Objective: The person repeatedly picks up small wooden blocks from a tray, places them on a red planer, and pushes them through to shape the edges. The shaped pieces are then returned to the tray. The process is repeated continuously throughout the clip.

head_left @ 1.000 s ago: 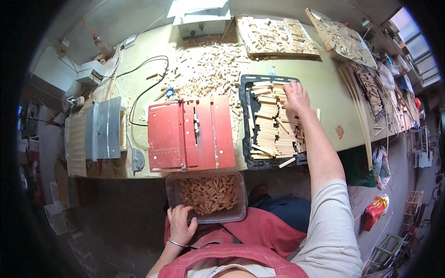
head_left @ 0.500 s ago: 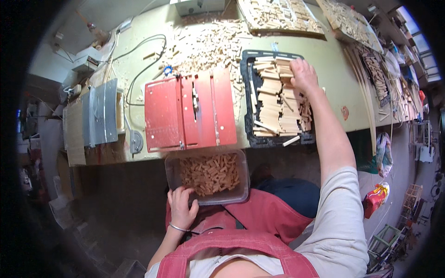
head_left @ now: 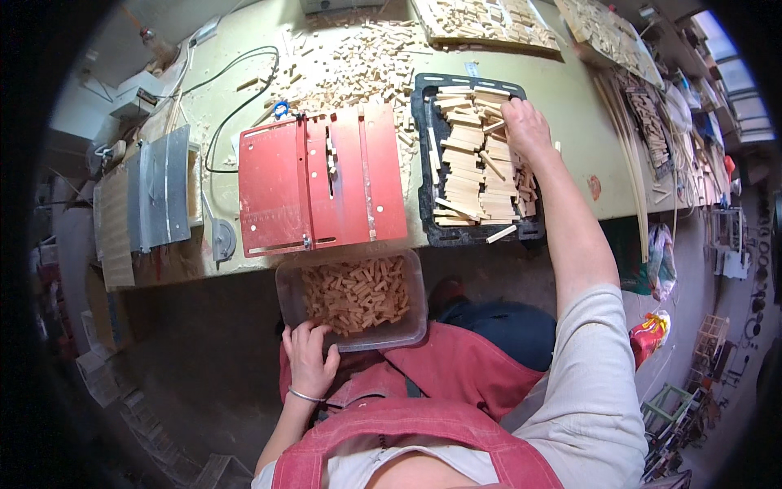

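Observation:
My right hand reaches into the upper right of a black tray, its fingers curled down onto pale wooden sticks. Which sticks lie under the fingertips is partly hidden by the hand. The sticks fill the tray in rough rows, several lying crosswise on top. My left hand grips the near left corner of a clear plastic box, fingers over its rim and thumb outside. Small cut wood blocks cover the bottom of that box, which sits at my lap below the bench edge.
Left of the tray stands a red table saw with a slot and rails. Loose wood pieces are heaped behind it. A grey plate-topped machine is at far left. Boards with more blocks lie at the back, long strips at right.
The whole view has shifted slightly, so bench and box appear higher and further left. My right hand stays at the tray's upper right; a stick near its fingertips now lies at a slant.

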Tool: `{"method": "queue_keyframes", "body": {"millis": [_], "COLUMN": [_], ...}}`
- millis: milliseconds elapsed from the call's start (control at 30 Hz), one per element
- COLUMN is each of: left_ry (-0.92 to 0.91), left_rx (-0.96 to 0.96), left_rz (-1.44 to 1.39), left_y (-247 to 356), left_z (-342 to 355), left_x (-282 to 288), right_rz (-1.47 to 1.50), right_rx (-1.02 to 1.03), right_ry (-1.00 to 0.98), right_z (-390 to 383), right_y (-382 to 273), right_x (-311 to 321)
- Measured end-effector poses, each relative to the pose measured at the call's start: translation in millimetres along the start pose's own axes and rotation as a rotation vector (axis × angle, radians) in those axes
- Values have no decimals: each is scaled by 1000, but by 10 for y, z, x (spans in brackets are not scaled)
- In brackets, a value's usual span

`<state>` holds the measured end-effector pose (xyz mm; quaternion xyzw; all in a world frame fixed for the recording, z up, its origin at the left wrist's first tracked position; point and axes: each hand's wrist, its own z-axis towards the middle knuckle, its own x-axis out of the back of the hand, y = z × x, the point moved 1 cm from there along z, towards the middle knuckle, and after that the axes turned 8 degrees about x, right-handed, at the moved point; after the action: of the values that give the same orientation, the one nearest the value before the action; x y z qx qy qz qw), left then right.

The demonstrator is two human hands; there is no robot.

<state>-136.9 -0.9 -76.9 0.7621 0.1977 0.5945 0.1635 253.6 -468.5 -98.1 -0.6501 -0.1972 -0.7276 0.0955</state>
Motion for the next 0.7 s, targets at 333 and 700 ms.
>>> {"method": "queue_keyframes", "body": {"millis": [333, 700], "left_ry": [9, 5], "left_rx": [-16, -14], "left_rz": [18, 31], "left_y": [50, 20], "left_z": [-27, -56], "left_x": [-5, -49], "right_rz": [-153, -160], "right_rx": [-23, 30], "right_ry": [-33, -44], "right_z": [-94, -215], "right_y": [-164, -157], "right_x": [-58, -98]}}
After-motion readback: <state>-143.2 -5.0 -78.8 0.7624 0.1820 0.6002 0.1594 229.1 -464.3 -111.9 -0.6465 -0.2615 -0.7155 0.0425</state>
